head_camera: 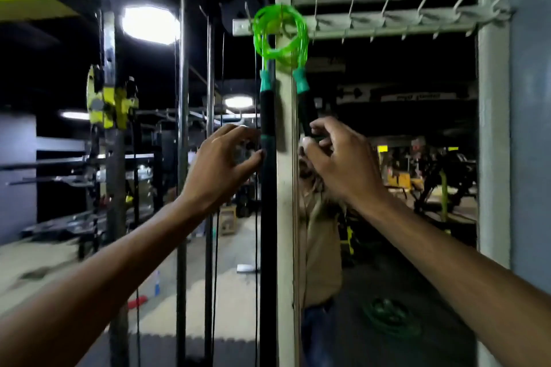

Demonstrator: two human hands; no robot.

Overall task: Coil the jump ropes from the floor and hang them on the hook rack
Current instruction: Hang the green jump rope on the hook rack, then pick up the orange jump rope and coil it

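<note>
A coiled bright green jump rope (280, 31) hangs on a hook at the left end of the white hook rack (387, 19). Its two black handles with teal collars dangle below. The left handle (267, 110) hangs straight beside the white post. My left hand (226, 158) is beside that handle's lower end, fingers spread, thumb and fingertips touching or nearly touching it. My right hand (337, 155) pinches the bottom of the tilted right handle (305, 104).
A white mirror frame (492, 128) carries the rack, with several bare hooks to the right. A person in a beige shirt (322, 232) stands behind the post. Dark metal gym poles (182, 158) rise on the left. A dark green coil (390, 316) lies on the floor.
</note>
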